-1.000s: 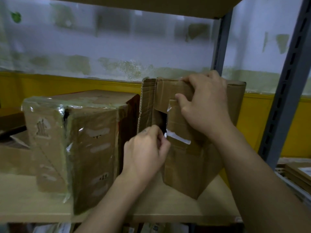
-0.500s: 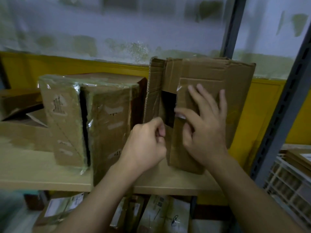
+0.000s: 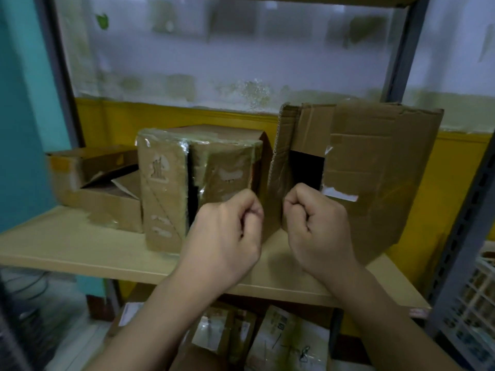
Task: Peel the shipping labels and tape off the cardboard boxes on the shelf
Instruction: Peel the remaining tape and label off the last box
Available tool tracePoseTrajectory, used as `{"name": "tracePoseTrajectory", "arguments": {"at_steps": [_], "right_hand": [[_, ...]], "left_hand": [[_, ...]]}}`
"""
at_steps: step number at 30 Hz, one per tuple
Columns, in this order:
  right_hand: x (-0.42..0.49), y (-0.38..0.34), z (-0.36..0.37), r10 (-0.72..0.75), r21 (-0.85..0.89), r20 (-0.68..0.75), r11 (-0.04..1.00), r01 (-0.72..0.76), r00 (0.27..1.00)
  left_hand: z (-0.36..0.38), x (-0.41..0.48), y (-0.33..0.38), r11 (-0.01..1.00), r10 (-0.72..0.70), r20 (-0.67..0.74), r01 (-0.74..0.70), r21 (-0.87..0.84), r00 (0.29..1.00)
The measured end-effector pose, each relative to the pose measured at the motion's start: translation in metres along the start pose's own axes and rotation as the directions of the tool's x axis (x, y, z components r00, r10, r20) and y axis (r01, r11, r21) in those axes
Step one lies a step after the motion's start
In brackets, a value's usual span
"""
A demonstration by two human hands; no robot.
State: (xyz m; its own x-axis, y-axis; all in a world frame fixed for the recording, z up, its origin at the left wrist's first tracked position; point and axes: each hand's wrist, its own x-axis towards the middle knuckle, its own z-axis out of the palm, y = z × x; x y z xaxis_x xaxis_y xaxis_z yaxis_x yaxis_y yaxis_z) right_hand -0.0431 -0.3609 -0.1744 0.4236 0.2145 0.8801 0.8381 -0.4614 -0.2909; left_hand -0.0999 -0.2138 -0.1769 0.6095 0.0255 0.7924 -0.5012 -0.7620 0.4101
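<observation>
Presently, left hand (image 3: 227, 231): clenched, nothing seen held.
Right hand (image 3: 317, 223): likewise.
Label (image 3: 340, 194): advise pinching torn edge, peeling slowly.
Box (image 3: 375, 167): brace first.

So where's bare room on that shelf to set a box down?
Front-left of the pale wooden shelf board, before the low open brown cardboard box. Crowded: the tape-wrapped cardboard box and tall brown cardboard box stand close together.

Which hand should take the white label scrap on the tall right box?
Right. The right hand hovers beside the white label scrap on the tall box; the left hand is farther off, before the taped middle box.
</observation>
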Motion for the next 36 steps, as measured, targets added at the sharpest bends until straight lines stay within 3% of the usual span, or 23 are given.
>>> {"name": "tracePoseTrajectory", "arguments": {"at_steps": [5,10,13,17,19,23,26,28,30,31,33,36], "right_hand": [[0.004,-0.021,0.019,0.096,0.093,0.098,0.990,-0.105,0.991],[0.008,-0.032,0.036,0.157,0.037,0.163,0.986,-0.165,0.974],[0.009,-0.034,0.042,0.165,0.005,0.162,0.986,-0.168,0.973],[0.007,-0.029,0.059,0.104,-0.146,0.140,0.986,-0.083,0.985],[0.005,-0.027,0.068,0.072,-0.203,0.135,0.978,-0.044,0.988],[0.005,-0.025,0.073,0.076,-0.233,0.188,0.972,-0.030,0.979],[0.003,-0.025,0.062,0.139,-0.238,0.356,0.970,-0.054,0.924],[-0.002,-0.025,0.049,0.149,-0.254,0.382,0.966,-0.051,0.912],[-0.003,-0.025,0.030,0.010,-0.257,0.213,0.965,0.046,0.977],[-0.002,-0.024,0.019,-0.096,-0.300,0.078,0.947,0.115,0.992],[0.000,-0.021,-0.004,-0.248,-0.448,-0.157,0.881,0.154,0.956],[0.004,-0.014,-0.030,-0.262,-0.605,-0.336,0.796,0.006,0.905]], "left_hand": [[-0.043,-0.005,-0.014,0.983,-0.009,-0.143,0.036,0.182,0.990],[-0.079,0.009,-0.072,0.942,-0.222,-0.357,0.294,0.161,0.907],[-0.091,0.021,-0.110,0.878,-0.390,-0.314,0.453,0.157,0.866],[-0.088,0.035,-0.129,0.872,-0.489,-0.088,0.489,-0.018,0.868],[-0.076,0.038,-0.126,0.881,-0.468,-0.005,0.466,-0.084,0.884],[-0.059,0.041,-0.130,0.897,-0.442,-0.123,0.442,-0.023,0.889],[-0.055,0.040,-0.130,0.872,-0.446,-0.224,0.477,0.110,0.867],[-0.055,0.039,-0.113,0.904,-0.315,-0.372,0.396,0.162,0.873],[-0.053,0.038,-0.084,0.961,-0.083,-0.490,0.200,0.192,0.868],[-0.050,0.039,-0.069,0.973,0.031,-0.503,0.088,0.212,0.864],[-0.037,0.046,-0.039,0.970,0.217,-0.432,-0.144,0.195,0.875],[-0.022,0.057,0.005,0.926,0.370,-0.370,-0.368,0.078,0.852]]}}
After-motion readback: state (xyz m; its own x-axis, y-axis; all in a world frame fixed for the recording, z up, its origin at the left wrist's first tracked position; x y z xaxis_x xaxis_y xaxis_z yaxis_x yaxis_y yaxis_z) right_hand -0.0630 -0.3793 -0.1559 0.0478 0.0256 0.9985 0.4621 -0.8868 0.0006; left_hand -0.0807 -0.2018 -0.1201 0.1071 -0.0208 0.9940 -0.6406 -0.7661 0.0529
